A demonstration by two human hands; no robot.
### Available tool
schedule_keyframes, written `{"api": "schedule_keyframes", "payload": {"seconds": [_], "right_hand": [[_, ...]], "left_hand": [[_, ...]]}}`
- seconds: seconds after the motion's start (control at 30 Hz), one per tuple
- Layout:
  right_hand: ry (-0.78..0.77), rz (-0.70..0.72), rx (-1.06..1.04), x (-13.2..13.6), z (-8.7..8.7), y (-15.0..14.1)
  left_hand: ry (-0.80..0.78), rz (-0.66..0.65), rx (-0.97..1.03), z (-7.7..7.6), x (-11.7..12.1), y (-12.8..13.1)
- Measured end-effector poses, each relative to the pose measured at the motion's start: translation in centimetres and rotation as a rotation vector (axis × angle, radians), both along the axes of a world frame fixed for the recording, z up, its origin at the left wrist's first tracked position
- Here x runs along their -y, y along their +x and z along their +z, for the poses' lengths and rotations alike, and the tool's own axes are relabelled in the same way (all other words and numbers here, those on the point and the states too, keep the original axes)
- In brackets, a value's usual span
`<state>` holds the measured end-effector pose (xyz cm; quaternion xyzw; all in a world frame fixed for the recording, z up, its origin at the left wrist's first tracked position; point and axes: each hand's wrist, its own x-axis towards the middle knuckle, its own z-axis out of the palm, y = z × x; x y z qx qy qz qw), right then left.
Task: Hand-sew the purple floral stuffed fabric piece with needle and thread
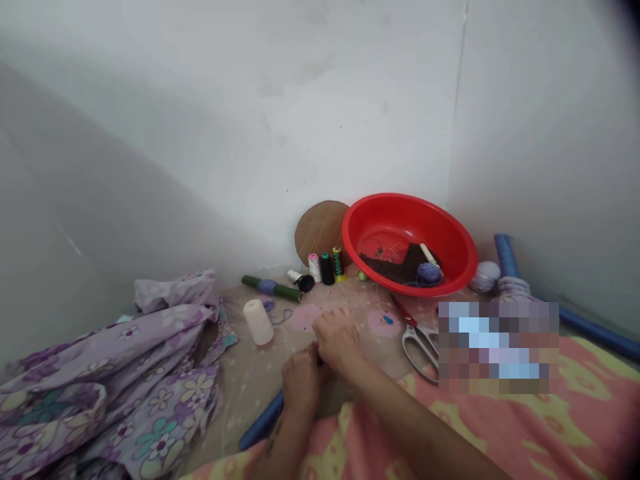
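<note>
My left hand is closed in a fist, low in the middle of the head view. Just ahead of it and to its right, my right hand curls its fingers downward. The two hands touch or nearly touch, and whatever lies inside their grip is hidden. A blue tube sticks out beside my left wrist; whether the hand holds it is unclear. To the left stands a slightly tilted white thread cone. Scissors with grey-white handles lie to the right of my right hand.
A red basin leans at the back, with dark material and a purple yarn ball inside. Thread spools and a green rod lie near the wall. Floral cloth covers the left; a pink-yellow blanket the right.
</note>
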<state>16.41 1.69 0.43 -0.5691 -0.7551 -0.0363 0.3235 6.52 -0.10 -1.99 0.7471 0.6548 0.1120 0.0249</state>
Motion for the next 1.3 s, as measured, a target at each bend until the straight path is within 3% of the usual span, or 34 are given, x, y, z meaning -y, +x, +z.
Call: {"api": "schedule_keyframes", "payload": {"seconds": [0.07, 0.2, 0.27, 0.33, 0.4, 0.47, 0.57, 0.63, 0.8, 0.97, 1.13, 1.3], "right_hand": [[-0.044, 0.027, -0.357, -0.5, 0.1, 0.5], [-0.248, 0.225, -1.197, -0.9, 1.0, 2.4], [-0.190, 0.273, -1.454, -0.9, 1.8, 3.8], [-0.028, 0.242, -1.551, -0.8, 2.6, 5.4], [0.236, 0.128, -1.460, -0.5, 3.2, 7.0], [0.418, -0.016, -1.242, -0.2, 3.3, 8.4], [0.503, -0.180, -0.993, 0.2, 2.9, 9.7], [0.437, -0.201, -0.911, 0.3, 2.2, 9.7], [0.077, -0.016, -0.536, 0.4, 0.6, 7.2], [-0.145, 0.083, -0.216, 1.2, 0.0, 4.4], [-0.235, 0.023, 0.051, 1.2, -0.5, 3.2], [-0.229, -0.021, 0.038, 0.8, -0.9, 2.7]], "left_hand": [[0.004, 0.002, -0.011, 0.1, 0.1, 0.0], [-0.027, 0.013, -0.029, 0.2, -0.2, -0.1], [-0.027, 0.012, -0.031, 0.1, -0.4, -0.2], [-0.017, 0.001, -0.032, -0.1, -0.6, -0.4], [-0.003, -0.002, -0.030, -0.3, -0.7, -0.5], [-0.001, 0.004, -0.024, -0.3, -0.7, -0.5], [-0.013, -0.002, -0.010, -0.1, -0.7, -0.5], [-0.020, -0.008, -0.005, 0.1, -0.6, -0.5], [-0.034, 0.017, -0.018, 0.3, -0.7, -0.5], [-0.040, 0.011, -0.020, 0.8, -0.4, -0.3], [-0.039, 0.015, -0.027, 1.3, -0.2, -0.3], [-0.013, 0.004, -0.029, 1.0, -0.4, -0.3]]}}
